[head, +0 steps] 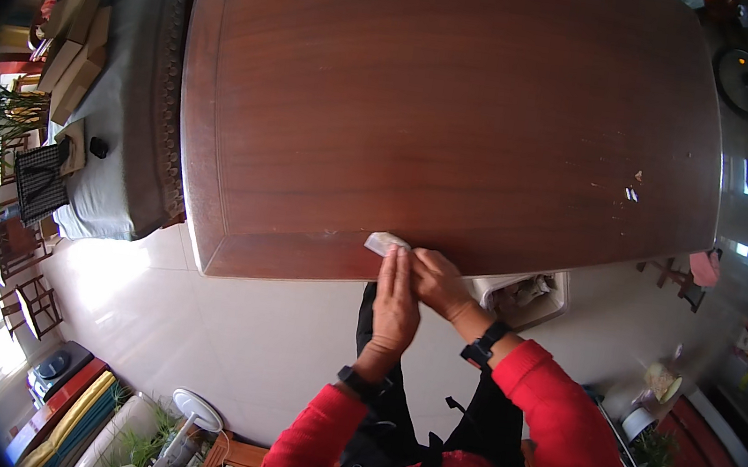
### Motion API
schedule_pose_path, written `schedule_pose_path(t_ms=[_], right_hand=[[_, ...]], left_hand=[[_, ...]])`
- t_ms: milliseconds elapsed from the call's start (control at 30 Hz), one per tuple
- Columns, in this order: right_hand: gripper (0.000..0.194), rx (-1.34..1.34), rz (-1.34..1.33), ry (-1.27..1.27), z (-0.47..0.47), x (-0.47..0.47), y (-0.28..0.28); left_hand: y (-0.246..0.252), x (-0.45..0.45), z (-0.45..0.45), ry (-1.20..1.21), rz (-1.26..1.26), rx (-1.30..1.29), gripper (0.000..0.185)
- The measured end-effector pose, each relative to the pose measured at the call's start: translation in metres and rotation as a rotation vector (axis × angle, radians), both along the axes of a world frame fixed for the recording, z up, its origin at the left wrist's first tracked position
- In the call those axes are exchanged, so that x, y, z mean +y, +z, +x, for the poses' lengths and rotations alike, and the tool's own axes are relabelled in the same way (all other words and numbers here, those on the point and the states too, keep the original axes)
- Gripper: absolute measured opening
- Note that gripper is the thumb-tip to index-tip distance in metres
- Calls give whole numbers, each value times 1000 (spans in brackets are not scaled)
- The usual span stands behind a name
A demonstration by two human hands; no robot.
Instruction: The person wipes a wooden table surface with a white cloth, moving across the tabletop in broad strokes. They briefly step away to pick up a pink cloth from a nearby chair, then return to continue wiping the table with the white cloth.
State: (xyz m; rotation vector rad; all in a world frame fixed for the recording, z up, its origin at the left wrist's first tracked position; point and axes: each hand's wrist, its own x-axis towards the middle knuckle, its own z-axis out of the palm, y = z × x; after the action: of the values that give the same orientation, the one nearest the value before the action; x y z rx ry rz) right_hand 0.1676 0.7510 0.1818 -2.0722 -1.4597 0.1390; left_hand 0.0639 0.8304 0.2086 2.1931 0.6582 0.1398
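A small, folded, whitish translucent piece [383, 242], perhaps plastic, is at the near edge of a dark reddish-brown wooden table [431, 120]. My left hand [398, 300] has its fingers straight and together, their tips against the piece. Close against it, my right hand [440, 283] is bent inward, its fingers partly hidden behind the left one. Between them the two hands hold the piece. What is inside it, if anything, cannot be made out. Small white scraps [631, 194] and a brownish crumb [639, 175] lie on the table's right part.
Below the table's near edge, a pale open bin [552, 306] holds crumpled waste. A grey-covered sofa [132, 81] with cardboard pieces [81, 64] stands left. Behind me are a wooden crate [238, 460] and a white lamp-like stand [198, 411]. A bicycle wheel [741, 82] shows far right.
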Motion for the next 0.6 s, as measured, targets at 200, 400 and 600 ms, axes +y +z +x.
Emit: schedule_pose_path(t_ms=[200, 400, 600], right_hand=[[31, -14, -24, -54, 57, -130, 4], [29, 40, 18, -215, 119, -243, 36], [47, 70, 274, -726, 229, -368, 71]], left_hand=[[8, -127, 56, -33, -102, -86, 65], [9, -180, 102, -171, 20, -91, 56], [-20, -122, 148, 158, 479, -157, 38]])
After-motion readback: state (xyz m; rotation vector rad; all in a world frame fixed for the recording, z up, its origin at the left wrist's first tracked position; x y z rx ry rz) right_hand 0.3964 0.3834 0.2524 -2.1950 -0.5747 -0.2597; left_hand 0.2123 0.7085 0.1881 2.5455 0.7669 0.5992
